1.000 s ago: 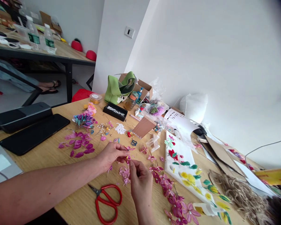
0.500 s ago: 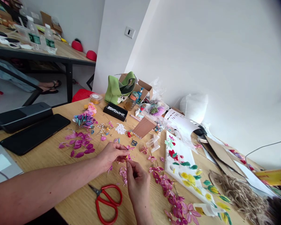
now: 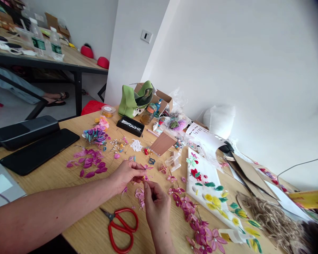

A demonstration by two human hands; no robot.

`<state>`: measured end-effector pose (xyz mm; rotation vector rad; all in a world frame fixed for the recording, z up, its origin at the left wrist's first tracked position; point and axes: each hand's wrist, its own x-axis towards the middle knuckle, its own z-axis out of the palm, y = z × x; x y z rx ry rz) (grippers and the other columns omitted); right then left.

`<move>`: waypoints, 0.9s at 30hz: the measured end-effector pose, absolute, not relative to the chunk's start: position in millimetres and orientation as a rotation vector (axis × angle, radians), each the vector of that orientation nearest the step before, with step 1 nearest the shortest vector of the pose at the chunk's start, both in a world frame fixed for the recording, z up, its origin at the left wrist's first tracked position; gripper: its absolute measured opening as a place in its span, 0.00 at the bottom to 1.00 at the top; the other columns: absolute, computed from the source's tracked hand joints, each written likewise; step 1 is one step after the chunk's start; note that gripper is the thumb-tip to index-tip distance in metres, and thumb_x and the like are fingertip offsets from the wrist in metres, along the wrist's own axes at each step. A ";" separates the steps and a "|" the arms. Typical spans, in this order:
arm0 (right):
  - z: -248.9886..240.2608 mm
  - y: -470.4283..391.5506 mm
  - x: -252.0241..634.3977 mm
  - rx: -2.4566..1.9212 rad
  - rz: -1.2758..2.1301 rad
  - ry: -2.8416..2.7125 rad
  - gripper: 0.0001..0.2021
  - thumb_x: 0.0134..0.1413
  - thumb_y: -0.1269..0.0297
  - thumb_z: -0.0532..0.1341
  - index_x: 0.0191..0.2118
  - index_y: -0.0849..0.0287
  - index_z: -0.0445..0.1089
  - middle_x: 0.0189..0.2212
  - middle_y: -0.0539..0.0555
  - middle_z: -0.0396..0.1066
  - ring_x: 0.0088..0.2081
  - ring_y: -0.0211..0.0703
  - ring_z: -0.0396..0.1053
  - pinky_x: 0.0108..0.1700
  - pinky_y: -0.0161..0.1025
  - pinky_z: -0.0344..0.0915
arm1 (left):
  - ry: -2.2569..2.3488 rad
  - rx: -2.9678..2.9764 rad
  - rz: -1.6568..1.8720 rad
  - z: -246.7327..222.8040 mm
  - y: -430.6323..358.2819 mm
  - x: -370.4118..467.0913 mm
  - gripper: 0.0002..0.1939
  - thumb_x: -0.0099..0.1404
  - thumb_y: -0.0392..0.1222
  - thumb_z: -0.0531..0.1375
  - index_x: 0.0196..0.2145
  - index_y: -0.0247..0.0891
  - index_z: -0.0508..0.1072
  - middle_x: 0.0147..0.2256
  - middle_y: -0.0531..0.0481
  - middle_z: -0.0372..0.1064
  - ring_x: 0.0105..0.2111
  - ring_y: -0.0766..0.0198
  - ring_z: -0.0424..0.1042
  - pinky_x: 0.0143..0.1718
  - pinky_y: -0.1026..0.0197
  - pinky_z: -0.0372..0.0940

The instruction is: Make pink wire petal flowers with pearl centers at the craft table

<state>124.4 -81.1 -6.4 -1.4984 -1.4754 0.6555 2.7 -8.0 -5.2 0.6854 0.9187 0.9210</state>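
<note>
Over the wooden table (image 3: 95, 197), my left hand (image 3: 129, 173) pinches a small pink flower (image 3: 146, 167) between thumb and fingertips. Just below it, my right hand (image 3: 156, 201) is closed, its thumb and forefinger pressed together at the flower's lower end; what they grip is too small to make out. Red-handled scissors (image 3: 123, 227) lie to the left of my right hand. Loose magenta petals (image 3: 88, 162) are spread beyond my left forearm. A bunch of pale pink petals (image 3: 140, 197) rests between the hands and the scissors. Finished-looking magenta flowers (image 3: 190, 211) lie on the right.
A black phone (image 3: 39, 151) and a dark device (image 3: 26, 130) lie at the left. Farther back are a black tray (image 3: 130, 126), a green bag (image 3: 135, 100) and a jar (image 3: 147, 114). A white foam board (image 3: 201, 194) holds colored flowers. A person's feet show under another table.
My right hand has shifted very slightly to the right. Otherwise both hands keep almost the same pose.
</note>
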 end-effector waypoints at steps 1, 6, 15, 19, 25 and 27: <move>-5.2 -80.9 124.7 -1.509 0.667 -1.451 0.16 0.57 0.56 0.57 0.30 0.63 0.73 0.16 0.47 0.63 0.17 0.34 0.56 0.20 0.31 0.50 | 0.914 0.705 0.916 -4.8 -8.5 2.8 0.15 0.36 0.39 0.73 0.21 0.30 0.75 0.20 0.50 0.73 0.20 0.69 0.68 0.25 0.65 0.62; -2.9 -77.1 130.1 -1.526 0.819 -1.283 0.16 0.54 0.53 0.59 0.27 0.63 0.72 0.15 0.45 0.58 0.18 0.33 0.52 0.19 0.31 0.48 | 0.898 0.772 0.887 -2.5 -11.0 3.8 0.12 0.38 0.38 0.72 0.19 0.31 0.75 0.19 0.50 0.72 0.20 0.68 0.67 0.24 0.65 0.59; -11.4 -72.4 135.9 -1.330 1.214 -0.986 0.18 0.48 0.50 0.64 0.24 0.62 0.68 0.11 0.40 0.50 0.14 0.28 0.40 0.16 0.30 0.39 | 0.867 0.799 0.823 -1.6 -13.2 4.4 0.12 0.39 0.40 0.72 0.21 0.31 0.76 0.20 0.50 0.72 0.21 0.67 0.69 0.25 0.64 0.59; -9.5 -73.6 135.9 -1.364 1.169 -1.057 0.18 0.49 0.50 0.63 0.25 0.62 0.69 0.11 0.41 0.51 0.14 0.28 0.42 0.17 0.30 0.40 | 0.865 0.744 0.821 -4.0 -13.1 4.8 0.13 0.38 0.39 0.72 0.21 0.31 0.76 0.20 0.50 0.72 0.22 0.66 0.69 0.27 0.64 0.61; -3.6 -74.6 135.5 -1.436 1.017 -1.184 0.17 0.51 0.52 0.62 0.25 0.63 0.72 0.14 0.43 0.55 0.16 0.30 0.46 0.18 0.30 0.44 | 0.876 0.719 0.869 -6.0 -9.9 3.6 0.15 0.37 0.40 0.73 0.21 0.31 0.75 0.22 0.50 0.72 0.22 0.69 0.68 0.27 0.64 0.60; -0.5 -74.7 134.5 -1.449 0.980 -1.205 0.16 0.51 0.54 0.62 0.26 0.64 0.73 0.15 0.45 0.57 0.17 0.31 0.48 0.19 0.31 0.46 | 0.883 0.722 0.878 -6.3 -9.0 3.3 0.15 0.37 0.40 0.73 0.21 0.31 0.75 0.22 0.50 0.72 0.21 0.69 0.67 0.25 0.65 0.59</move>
